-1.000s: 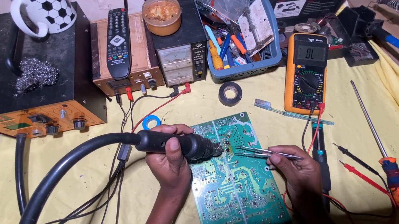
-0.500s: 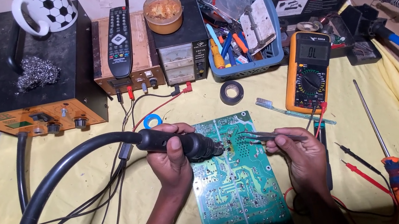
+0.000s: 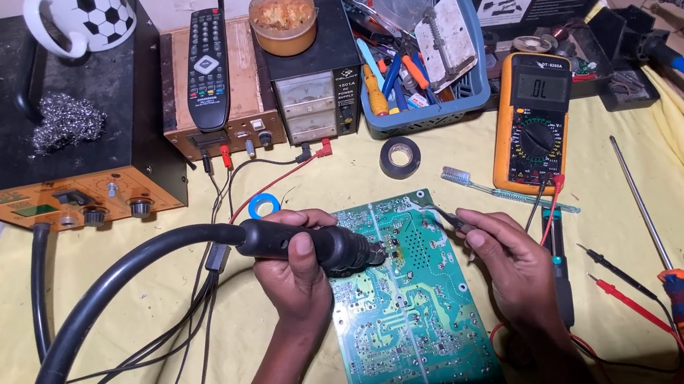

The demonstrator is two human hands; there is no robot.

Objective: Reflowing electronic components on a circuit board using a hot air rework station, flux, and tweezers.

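Observation:
My left hand grips the black handle of a hot-air tool, whose thick black hose loops off to the left. Its nozzle points at the upper middle of a green circuit board lying solder-side up on the yellow cloth. My right hand rests on the board's right edge and holds thin metal tweezers, their tips near the board's top right, close to the nozzle.
A black soldering station with steel wool and a mug stands back left. A remote, a power supply and a blue tool basket line the back. An orange multimeter, toothbrush, tape roll and orange-handled screwdriver lie at right.
My right hand has moved up along the board's right edge, carrying the tweezers toward the nozzle. My left hand with the hot-air tool has stayed over the board's upper middle.

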